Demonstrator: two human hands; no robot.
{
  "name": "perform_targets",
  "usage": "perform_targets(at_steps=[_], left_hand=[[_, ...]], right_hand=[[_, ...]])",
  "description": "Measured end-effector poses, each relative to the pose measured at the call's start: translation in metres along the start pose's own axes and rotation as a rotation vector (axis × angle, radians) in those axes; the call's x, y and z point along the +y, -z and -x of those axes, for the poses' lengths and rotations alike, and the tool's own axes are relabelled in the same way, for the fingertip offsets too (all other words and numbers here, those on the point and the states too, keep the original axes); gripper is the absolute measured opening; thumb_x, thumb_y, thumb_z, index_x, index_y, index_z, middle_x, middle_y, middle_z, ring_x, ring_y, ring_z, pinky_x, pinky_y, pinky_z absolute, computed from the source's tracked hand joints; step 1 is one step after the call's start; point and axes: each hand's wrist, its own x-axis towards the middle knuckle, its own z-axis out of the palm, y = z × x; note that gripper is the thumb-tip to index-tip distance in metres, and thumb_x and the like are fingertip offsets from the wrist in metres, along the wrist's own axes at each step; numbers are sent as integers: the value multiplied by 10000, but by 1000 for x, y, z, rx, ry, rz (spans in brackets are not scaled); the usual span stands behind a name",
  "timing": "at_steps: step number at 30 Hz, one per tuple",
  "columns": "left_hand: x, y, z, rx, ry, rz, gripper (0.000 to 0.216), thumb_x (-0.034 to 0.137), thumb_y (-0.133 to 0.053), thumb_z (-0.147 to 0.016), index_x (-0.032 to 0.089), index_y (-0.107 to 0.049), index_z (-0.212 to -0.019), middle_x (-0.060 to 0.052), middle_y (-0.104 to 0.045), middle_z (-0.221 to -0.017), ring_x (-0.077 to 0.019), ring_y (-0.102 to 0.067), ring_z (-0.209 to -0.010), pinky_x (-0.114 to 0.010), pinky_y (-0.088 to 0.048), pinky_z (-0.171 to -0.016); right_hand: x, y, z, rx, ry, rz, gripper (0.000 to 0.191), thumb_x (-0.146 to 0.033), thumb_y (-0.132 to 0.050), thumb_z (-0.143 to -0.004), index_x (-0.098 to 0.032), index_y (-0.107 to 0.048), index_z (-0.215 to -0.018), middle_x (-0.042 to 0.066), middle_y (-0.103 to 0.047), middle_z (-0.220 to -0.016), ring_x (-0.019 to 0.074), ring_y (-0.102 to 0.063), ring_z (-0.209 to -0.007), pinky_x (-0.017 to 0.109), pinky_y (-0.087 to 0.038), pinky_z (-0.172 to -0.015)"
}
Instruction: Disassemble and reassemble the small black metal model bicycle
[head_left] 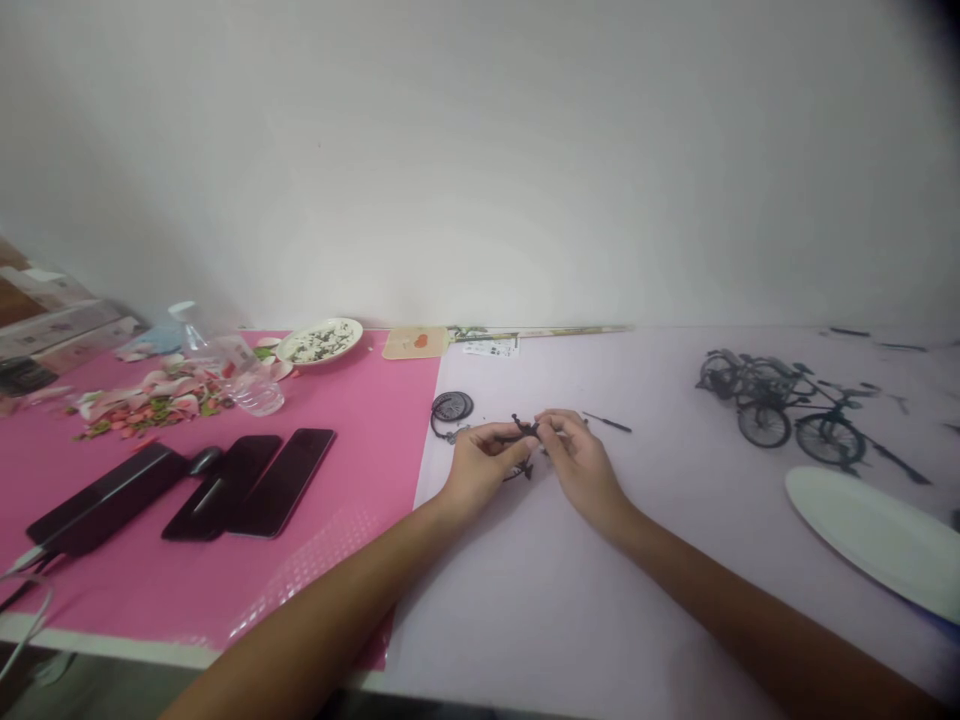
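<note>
Head camera looks down on a table whose left part is covered by a pink mat (360, 420) and whose right part is a pale sheet (637, 520). At the right edge lies a white plate (870, 535), and behind it stand small black model bicycles (787, 405). On the pink mat lie three dark phones (247, 485), with a clear plastic bottle (232, 365) and a heap of pink petals (150, 400) further back. Near the middle, the left hand (476, 470) and the right hand (581, 460) meet, both pinched with fingertips on a small black model part (525, 430) held just above the pale sheet. Two small black wheels (451, 407) lie just left of the hands, a thin black tool (607, 423) just right.
</note>
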Motion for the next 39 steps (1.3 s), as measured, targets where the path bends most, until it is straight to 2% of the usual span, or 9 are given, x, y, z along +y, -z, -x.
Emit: perform_targets(at_steps=[13, 19, 26, 32, 39], left_hand=[[1, 0, 1, 5, -18, -54, 300, 398, -910, -718, 161, -833, -886, -87, -778, -898, -165, -663, -780, -277, -530, -710], [1, 0, 1, -1, 17, -35, 327, 397, -921, -698, 154, -831, -898, -83, -764, -842, -163, -653, -747, -274, -523, -680], [-1, 3, 0, -7, 50, -4, 340, 405, -931, -685, 158, -823, -892, -84, -769, -881, -167, -662, -769, -283, -534, -708], [1, 3, 1, -22, 49, 21, 327, 393, -928, -698, 155, -820, -895, -90, -774, -933, -165, -671, -792, -291, -530, -740], [6, 2, 2, -26, 56, 34, 332, 381, -935, -687, 144, -819, -888, -82, -766, -898, -164, -659, -792, -296, -513, -759]], right_hand=[[-4, 0, 1, 8, -37, -32, 388, -590, -601, -965, -219, -712, -956, 104, -664, -1166, 287, -600, -1196, 399, -508, -967], [-4, 0, 0, 8, -39, -41, 389, -591, -610, -955, -217, -717, -964, 106, -669, -1158, 280, -616, -1167, 386, -525, -955], [-4, 0, 0, -5, -61, -48, 394, -596, -624, -944, -213, -714, -960, 99, -666, -1166, 273, -628, -1129, 392, -527, -964], [-6, 1, -1, -57, -104, -107, 380, -587, -616, -955, -214, -688, -971, 78, -686, -1043, 257, -648, -1018, 374, -537, -904], [-6, 1, -2, -58, -74, -77, 374, -583, -606, -962, -215, -676, -960, 74, -690, -1030, 250, -645, -1007, 358, -520, -899]])
